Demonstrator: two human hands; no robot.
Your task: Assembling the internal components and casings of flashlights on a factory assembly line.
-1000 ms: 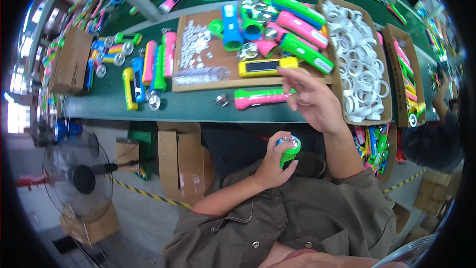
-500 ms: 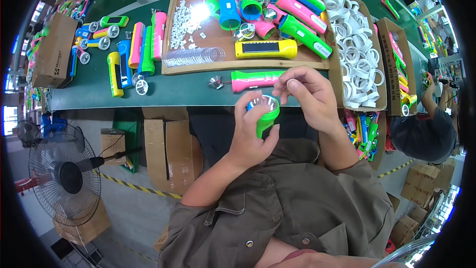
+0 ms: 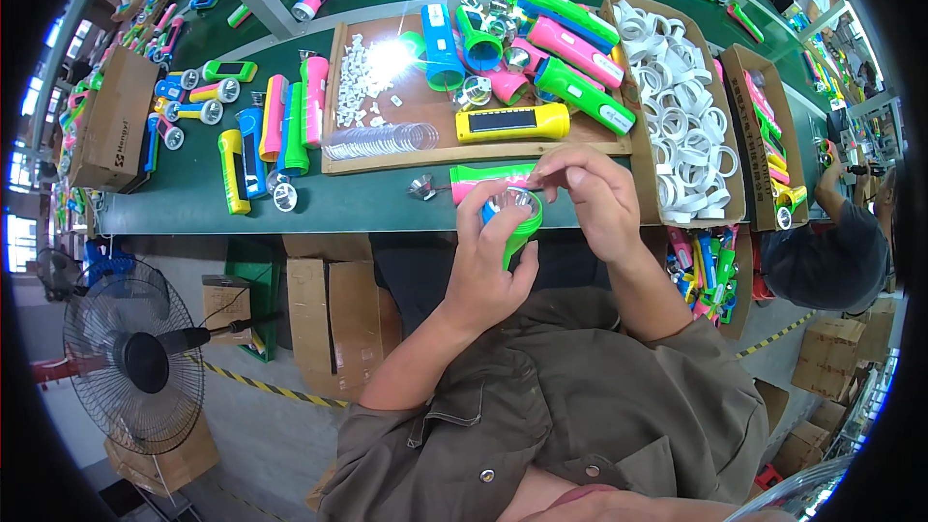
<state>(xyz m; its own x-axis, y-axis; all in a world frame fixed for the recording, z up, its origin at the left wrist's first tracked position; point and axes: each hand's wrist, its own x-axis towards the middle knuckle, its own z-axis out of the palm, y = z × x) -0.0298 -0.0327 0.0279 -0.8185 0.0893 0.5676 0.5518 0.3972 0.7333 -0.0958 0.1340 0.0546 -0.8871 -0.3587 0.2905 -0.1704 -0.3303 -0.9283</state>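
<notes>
My left hand [image 3: 483,275] is wrapped round a green flashlight [image 3: 523,233], its silver reflector facing up. The left thumb and fingers grip the rim on both sides. Just right of the rim is my right hand [image 3: 601,205], thumb and fingertips pinched together. What they hold, if anything, is too small to make out. Beyond both hands, a pink and green flashlight [image 3: 472,180] lies along the table edge, partly hidden by my fingers. A loose reflector [image 3: 422,188] rests at its left end.
A wooden tray [image 3: 474,151] holds a row of clear lenses [image 3: 382,142], small white parts [image 3: 358,87] and several flashlights. To its right stands a carton of white rings [image 3: 691,126]. More flashlights [image 3: 290,126] lie left. A fan [image 3: 145,362] stands at lower left.
The right thumb and fingertips have drawn closer together beside the flashlight's rim. My left hand keeps its grip. The whole view has shifted slightly, with the table appearing lower.
</notes>
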